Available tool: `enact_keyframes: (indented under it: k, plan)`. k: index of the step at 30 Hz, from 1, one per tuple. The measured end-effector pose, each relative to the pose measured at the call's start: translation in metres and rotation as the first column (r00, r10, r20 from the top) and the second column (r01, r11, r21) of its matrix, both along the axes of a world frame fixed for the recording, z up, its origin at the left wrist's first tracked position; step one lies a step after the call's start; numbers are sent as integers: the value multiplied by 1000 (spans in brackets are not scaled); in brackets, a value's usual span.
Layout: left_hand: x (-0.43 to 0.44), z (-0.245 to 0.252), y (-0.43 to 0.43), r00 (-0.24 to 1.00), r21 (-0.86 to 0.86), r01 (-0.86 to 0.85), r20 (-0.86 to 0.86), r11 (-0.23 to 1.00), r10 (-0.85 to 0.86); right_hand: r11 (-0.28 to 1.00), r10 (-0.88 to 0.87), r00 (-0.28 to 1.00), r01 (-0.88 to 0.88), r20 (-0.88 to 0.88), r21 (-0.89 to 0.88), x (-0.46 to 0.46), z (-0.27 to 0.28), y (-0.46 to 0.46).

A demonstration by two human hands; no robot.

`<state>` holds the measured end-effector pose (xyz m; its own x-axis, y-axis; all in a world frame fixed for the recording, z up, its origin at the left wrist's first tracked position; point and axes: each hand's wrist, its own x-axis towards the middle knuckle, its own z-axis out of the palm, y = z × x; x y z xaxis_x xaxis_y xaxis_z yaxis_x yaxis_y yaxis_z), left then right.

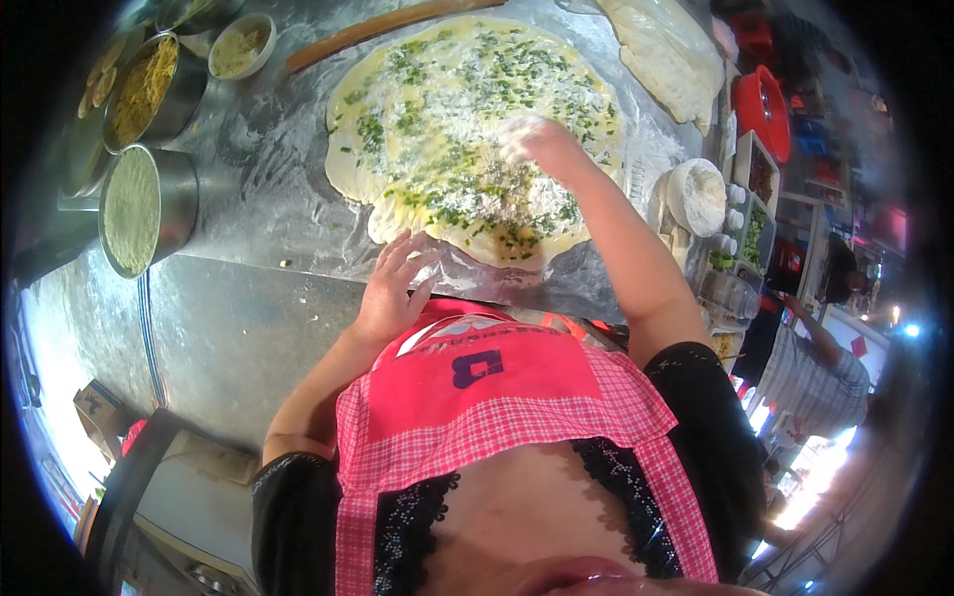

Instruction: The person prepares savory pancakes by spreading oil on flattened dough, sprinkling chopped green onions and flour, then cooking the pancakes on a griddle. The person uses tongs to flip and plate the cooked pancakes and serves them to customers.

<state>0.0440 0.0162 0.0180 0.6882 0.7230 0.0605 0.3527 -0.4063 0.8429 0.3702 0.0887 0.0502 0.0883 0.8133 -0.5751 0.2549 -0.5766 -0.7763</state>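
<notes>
A large sheet of rolled-out dough [447,141] lies on the floured metal worktop, covered with chopped green onion, white flour and a yellowish film. My right hand [548,145] is over its right half, fingers curled, blurred and coated in white flour; whether anything is inside them is hidden. Just below the fingers, a brownish powder [510,179] is scattered over the dough. My left hand [393,287] is at the worktop's near edge, fingers apart and holding nothing, close to the dough's lower left rim.
Behind the dough lies a wooden rolling pin [373,33]. Plastic covers more dough [663,59] at upper right. A bowl of flour [700,197] and lidded bottles [734,220] stand right; metal pots [175,201] and a white bowl [242,46] stand left. Another person [812,372] is at far right.
</notes>
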Motion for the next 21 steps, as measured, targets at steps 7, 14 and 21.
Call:
enact_keyframes:
  k: [7, 14, 21]
  plan:
    - [-12, -5, -12, 1000, -3, -27, -2, 1000, 27, 985, 59, 972, -19, -229, 173, -83, -50, 64]
    - [-29, -4, -22, 995, -42, -95, -22, 995, 94, 957, 249, 966, -256, 70, 135, -131, -37, 55]
    - [-46, -6, -19, 993, -33, -121, -9, 992, 120, 984, 169, 968, -175, 185, 19, -19, 9, -25]
